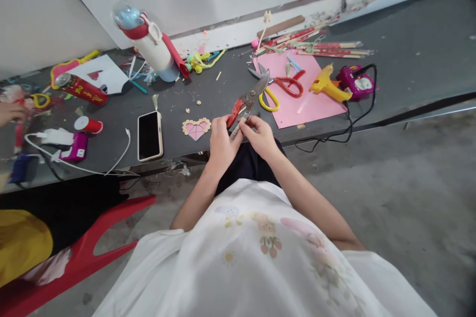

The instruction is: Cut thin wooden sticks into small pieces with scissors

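At the near edge of the worktop point(405, 49), as the head view shows, a pair of shears point(252, 94) is held between the two hands. Its blades point away from the person and a little to the right, and its handle end lies toward the body. So the long axis runs slantwise, from near left to far right, and the blades reach close to the scissors point(290, 86), which lie on a pink sheet point(284, 120).

The left hand point(221, 139) is at the red handle point(235, 111); its fingers are closed around the lower end of the shears. The right hand point(262, 138) meets it from the other side, with bent fingers, and its thumb and fingertips touch near a pale strip point(235, 131) along the handles. Whether this strip is a separate piece or the second handle, I cannot tell, nor whether the right hand grips it or only touches it.

Just beside the left hand, on its left, lies a pink heart point(196, 130) with small pale pieces along its upper rim. The left hand is the nearer one to it. Well apart on the right lies a yellow glue gun point(329, 84), nearer to the right hand.
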{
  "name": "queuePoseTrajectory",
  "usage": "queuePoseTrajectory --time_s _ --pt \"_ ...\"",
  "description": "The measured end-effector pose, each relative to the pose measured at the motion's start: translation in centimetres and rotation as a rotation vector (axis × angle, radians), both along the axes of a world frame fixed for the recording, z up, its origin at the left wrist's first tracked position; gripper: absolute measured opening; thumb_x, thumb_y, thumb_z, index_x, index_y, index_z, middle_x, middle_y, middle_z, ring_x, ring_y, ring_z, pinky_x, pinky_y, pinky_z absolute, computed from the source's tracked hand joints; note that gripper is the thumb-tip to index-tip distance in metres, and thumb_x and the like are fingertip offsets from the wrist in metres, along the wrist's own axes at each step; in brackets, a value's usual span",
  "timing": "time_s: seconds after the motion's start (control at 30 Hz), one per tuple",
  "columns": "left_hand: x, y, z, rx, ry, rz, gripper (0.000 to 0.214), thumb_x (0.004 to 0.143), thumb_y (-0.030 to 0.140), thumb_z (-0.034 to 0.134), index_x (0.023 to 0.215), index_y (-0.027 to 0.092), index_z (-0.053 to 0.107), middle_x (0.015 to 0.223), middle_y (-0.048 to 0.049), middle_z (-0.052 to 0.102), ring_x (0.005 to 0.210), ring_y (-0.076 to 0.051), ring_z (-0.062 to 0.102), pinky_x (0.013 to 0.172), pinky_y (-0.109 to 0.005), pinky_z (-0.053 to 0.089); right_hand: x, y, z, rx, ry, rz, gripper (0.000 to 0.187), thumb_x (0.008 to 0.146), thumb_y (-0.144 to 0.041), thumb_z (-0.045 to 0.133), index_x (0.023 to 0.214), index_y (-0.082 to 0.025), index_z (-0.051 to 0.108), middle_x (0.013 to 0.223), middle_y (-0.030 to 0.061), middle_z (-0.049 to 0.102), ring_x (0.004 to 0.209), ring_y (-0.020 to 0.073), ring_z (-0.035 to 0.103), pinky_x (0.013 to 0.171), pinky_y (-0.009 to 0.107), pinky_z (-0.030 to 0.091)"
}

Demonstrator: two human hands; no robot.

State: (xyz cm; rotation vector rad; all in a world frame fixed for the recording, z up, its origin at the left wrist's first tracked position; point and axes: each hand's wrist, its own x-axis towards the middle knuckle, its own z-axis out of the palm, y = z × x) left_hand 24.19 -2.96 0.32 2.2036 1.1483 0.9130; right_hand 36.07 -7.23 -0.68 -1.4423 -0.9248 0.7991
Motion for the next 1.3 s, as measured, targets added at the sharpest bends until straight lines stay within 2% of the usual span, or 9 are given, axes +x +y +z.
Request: queuePoseTrajectory --time_s 0.17,0.3,0.4,0.5,0.63,0.8,1.13,1.3 --pt "-0.3 0.4 0.7 -0.049 0.068 -0.094 0.036 0.08 0.029 0.063 0.113 0.018 0.053 0.109 -0.0102 0.058 0.105 -0.021 0.056 0.093 -0.036 0.046 0.5 0.1 -1.4 -0.016 0.087 -0.019 0.02 0.079 -0.034 0.056 0.083 -0.017 0.067 0.075 0.0017 0.067 0.07 0.0161 0.061 0.071 0.03 0.05" --pt "-0.8 1.0 0.4 -0.146 0.036 -0.171 0.032 0.083 0.03 0.06 0.112 0.018 0.055 0.112 -0.0103 0.059 0.108 -0.021 0.057 0.096 -0.037 0.047 1.0 -0.2 -1.6 -0.045 0.168 0.015 0.02 0.077 -0.033 0.058 0.085 -0.017 0.067 0.075 0.0014 0.066 0.069 0.0149 0.06 0.07 0.029 0.051" --pt "-1.1 1.4 -0.2 -0.282 -0.082 -0.212 0.031 0.085 0.034 0.056 0.111 0.017 0.056 0.114 -0.0112 0.06 0.107 -0.02 0.06 0.097 -0.037 0.048 1.3 -0.5 -1.1 -0.076 0.224 0.056 0.02 0.076 -0.032 0.059 0.086 -0.017 0.067 0.078 0.0019 0.067 0.069 0.0142 0.061 0.07 0.028 0.051" --pt "-1.1 1.8 -0.4 -0.433 -0.169 -0.229 0.029 0.086 0.035 0.056 0.106 0.016 0.06 0.109 -0.0112 0.065 0.099 -0.019 0.064 0.09 -0.034 0.052 1.5 -0.8 -0.5 -0.103 0.275 0.074 0.018 0.074 -0.031 0.061 0.083 -0.017 0.067 0.076 0.0017 0.067 0.068 0.0139 0.061 0.069 0.028 0.052" --pt "-0.9 2.0 -0.1 -0.643 -0.224 -0.244 0.026 0.082 0.035 0.061 0.1 0.016 0.064 0.097 -0.008 0.07 0.083 -0.018 0.067 0.079 -0.032 0.054 1.7 -1.0 0.1 -0.142 0.365 0.086 0.016 0.07 -0.031 0.064 0.078 -0.017 0.066 0.074 0.0014 0.068 0.067 0.0146 0.062 0.07 0.03 0.053" --pt "-0.7 2.1 0.0 -0.866 -0.293 -0.277 0.03 0.076 0.036 0.068 0.097 0.015 0.066 0.095 -0.0076 0.071 0.079 -0.018 0.067 0.073 -0.031 0.054 2.0 -1.1 0.6 -0.166 0.415 0.114 0.012 0.068 -0.028 0.064 0.073 -0.017 0.065 0.072 0.0008 0.067 0.065 0.0139 0.062 0.07 0.03 0.054" --pt "-0.2 1.8 0.1 -0.915 -0.363 -0.233 0.037 0.069 0.04 0.074 0.097 0.016 0.065 0.088 -0.0061 0.07 0.074 -0.016 0.064 0.059 -0.026 0.051 3.1 -1.2 0.9 -0.201 0.487 0.157 0.014 0.068 -0.024 0.063 0.079 -0.015 0.067 0.07 0.0004 0.067 0.063 0.0124 0.062 0.067 0.027 0.054" --pt "-0.2 1.8 -0.1 -0.883 -0.405 -0.197 0.035 0.07 0.039 0.073 0.095 0.016 0.064 0.089 -0.0051 0.07 0.078 -0.015 0.064 0.068 -0.028 0.053 4.1 -1.2 0.8 -0.246 0.52 0.103 0.012 0.071 -0.023 0.063 0.078 -0.015 0.067 0.063 -0.001 0.061 0.056 0.0098 0.058 0.055 0.022 0.051"
